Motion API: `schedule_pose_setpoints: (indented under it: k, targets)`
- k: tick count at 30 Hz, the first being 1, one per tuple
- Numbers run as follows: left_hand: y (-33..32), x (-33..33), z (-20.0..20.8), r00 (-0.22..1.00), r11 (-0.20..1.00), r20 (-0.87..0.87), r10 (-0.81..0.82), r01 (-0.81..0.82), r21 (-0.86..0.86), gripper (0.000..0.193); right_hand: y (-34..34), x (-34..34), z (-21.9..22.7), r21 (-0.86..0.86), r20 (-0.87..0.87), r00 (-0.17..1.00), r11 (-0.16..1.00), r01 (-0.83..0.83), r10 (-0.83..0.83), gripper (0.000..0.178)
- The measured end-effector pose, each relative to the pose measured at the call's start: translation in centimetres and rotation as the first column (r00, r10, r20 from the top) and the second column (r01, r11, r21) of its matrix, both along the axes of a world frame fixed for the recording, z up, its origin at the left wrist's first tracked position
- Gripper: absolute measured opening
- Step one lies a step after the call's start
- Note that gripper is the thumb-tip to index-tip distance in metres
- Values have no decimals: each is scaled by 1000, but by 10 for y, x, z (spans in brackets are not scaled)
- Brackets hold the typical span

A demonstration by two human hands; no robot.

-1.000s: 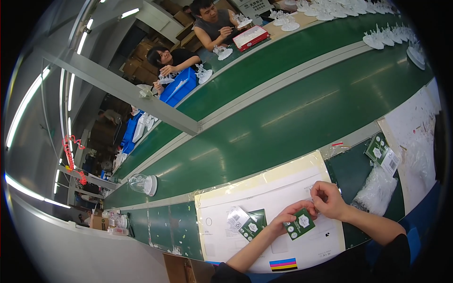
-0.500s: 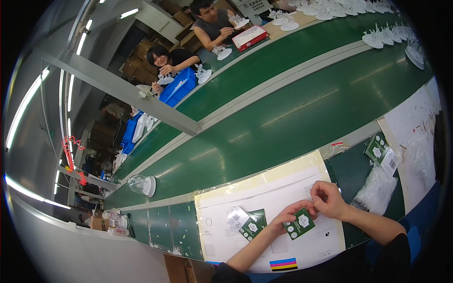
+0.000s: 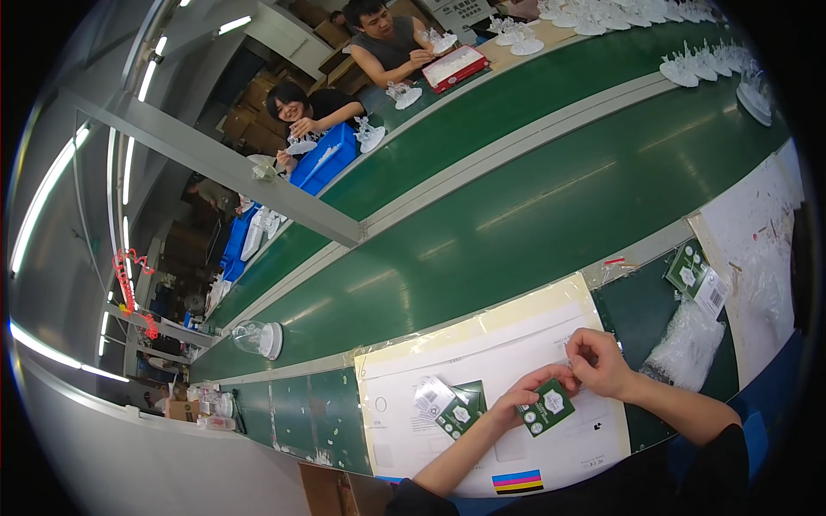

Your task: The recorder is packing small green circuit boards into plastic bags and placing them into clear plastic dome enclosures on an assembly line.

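A green card with a white emblem [image 3: 548, 414] hangs from my left hand [image 3: 521, 397], whose fingers are closed on its upper edge. Close beside it, my right hand [image 3: 601, 368] is pinched at the left fingertips; what it grips is too small to make out. Both hands are above a large white printed sheet [image 3: 391, 361] lying on the table. Left of my hands, several green-and-white cards [image 3: 456, 413] lie overlapped on that sheet. To the right rests a bundle of clear plastic strands [image 3: 688, 344], with more green cards [image 3: 693, 277] at its far end.
A green conveyor belt [image 3: 482, 232] runs beyond the table, carrying a clear dome on a white base [image 3: 268, 340] at left and several clear figurines [image 3: 697, 67] at far right. Across it, two people work beside a blue bin [image 3: 331, 159] and a red box [image 3: 456, 70]. A grey post [image 3: 232, 172] crosses the left.
My hands and the card stay almost where they were, with only a slight shift of the right fingers. Across the belt, a person's hand and figurine have moved a little.
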State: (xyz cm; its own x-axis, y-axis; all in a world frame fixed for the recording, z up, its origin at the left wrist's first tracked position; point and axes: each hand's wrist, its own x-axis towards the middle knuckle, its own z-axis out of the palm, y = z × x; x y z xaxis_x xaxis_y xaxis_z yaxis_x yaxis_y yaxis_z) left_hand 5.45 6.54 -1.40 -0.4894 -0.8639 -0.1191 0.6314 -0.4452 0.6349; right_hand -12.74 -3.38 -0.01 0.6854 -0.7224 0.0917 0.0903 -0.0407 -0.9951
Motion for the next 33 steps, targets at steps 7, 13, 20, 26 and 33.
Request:
schedule_pose_setpoints:
  k: [7,13,20,26,33]
  targets:
    - [5,-8,14,995,995,23,94,-95,30,107,5,0,-12,240,118,986,967,90,-121,6]
    - [-4,1,0,951,972,210,227,-235,14,87,-3,4,-15,235,23,992,965,118,-127,7]
    - [-8,-13,14,940,922,2,342,-336,-191,88,-10,24,-8,214,278,946,971,107,-166,8]
    - [-4,-14,24,916,933,-179,359,-350,78,77,-21,16,-22,533,369,891,846,31,-265,21]
    - [3,2,10,908,915,-120,402,-403,17,82,-25,27,-41,632,373,878,775,-6,-298,20]
